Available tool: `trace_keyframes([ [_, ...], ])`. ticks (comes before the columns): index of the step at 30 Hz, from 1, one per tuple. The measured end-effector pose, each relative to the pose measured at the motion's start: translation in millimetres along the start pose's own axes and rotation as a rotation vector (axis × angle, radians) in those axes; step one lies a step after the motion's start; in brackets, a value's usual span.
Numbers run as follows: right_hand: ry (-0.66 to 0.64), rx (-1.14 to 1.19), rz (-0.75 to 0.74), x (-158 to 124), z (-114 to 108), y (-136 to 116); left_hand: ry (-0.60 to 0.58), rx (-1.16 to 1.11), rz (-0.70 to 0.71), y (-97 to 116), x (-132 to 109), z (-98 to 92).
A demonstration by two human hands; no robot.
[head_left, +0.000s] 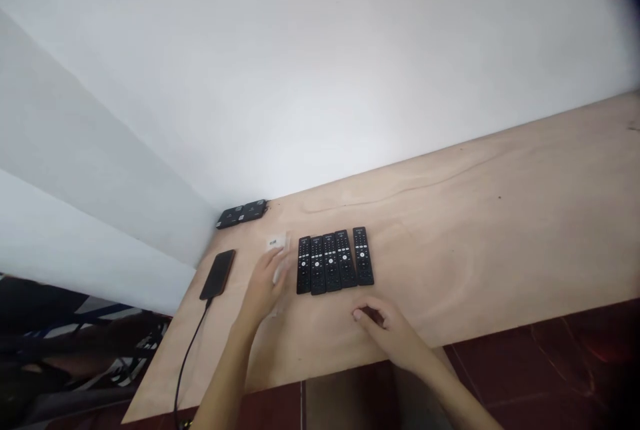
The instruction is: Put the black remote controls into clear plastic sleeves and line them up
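Note:
Several black remote controls (331, 262) lie side by side on the wooden table, buttons up. The rightmost remote control (363, 256) sits slightly apart from the others. To their left, my left hand (265, 283) rests over a clear plastic bag (279, 241) with a small printed mark, thumb and fingers apart; its fingertips touch the bag, with no grip on it visible. My right hand (387, 329) is just below the remotes, near the table's front edge. Its fingers are curled in, thumb tip by the index finger, and nothing shows between them.
A dark phone (218, 275) with a black cable (193, 343) lies at the left of the table (450, 230). Two flat black boxes (241, 214) sit in the back corner against the white wall (320, 83). Dark red floor tiles (520, 363) show below the front edge.

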State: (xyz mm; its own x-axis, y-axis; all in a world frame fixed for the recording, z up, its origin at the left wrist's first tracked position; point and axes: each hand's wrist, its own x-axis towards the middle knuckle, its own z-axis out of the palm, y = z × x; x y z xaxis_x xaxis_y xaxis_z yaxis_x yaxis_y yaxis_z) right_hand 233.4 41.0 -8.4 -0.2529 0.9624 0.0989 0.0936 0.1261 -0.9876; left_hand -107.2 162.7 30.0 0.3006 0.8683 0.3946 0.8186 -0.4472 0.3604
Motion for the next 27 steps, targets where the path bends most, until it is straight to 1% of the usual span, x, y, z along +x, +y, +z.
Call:
trace_keyframes([
  [3,0.165,-0.215,-0.142,7.0,-2.6,8.2,-0.044,-0.001,0.088,34.6,-27.6,14.1],
  [5,0.237,-0.424,-0.223,14.9,-8.3,14.0,-0.044,0.004,0.089,50.5,-43.7,28.2],
  [7,0.243,-0.587,-0.285,24.4,-16.2,19.7,0.002,-0.004,0.047,58.5,-54.6,42.6],
  [9,0.207,-0.658,-0.337,33.7,-24.7,24.8,0.061,-0.012,0.022,60.7,-60.1,54.4],
  [11,0.173,-0.672,-0.392,41.5,-32.9,29.2,0.107,-0.013,0.038,60.6,-61.6,62.2],
  [14,0.143,-0.688,-0.441,49.7,-44.1,34.1,0.144,0.000,0.066,61.1,-59.2,68.6],
  [20,0.111,-0.728,-0.434,58.8,-61.0,35.0,0.154,0.046,0.063,66.0,-43.0,80.5],
  [23,0.102,-0.747,-0.417,58.2,-60.2,30.5,0.149,0.041,0.066,68.0,-36.2,83.6],
  [27,0.097,-0.796,-0.406,54.8,-47.8,24.0,0.138,0.026,0.080,71.1,-37.1,77.0],
])
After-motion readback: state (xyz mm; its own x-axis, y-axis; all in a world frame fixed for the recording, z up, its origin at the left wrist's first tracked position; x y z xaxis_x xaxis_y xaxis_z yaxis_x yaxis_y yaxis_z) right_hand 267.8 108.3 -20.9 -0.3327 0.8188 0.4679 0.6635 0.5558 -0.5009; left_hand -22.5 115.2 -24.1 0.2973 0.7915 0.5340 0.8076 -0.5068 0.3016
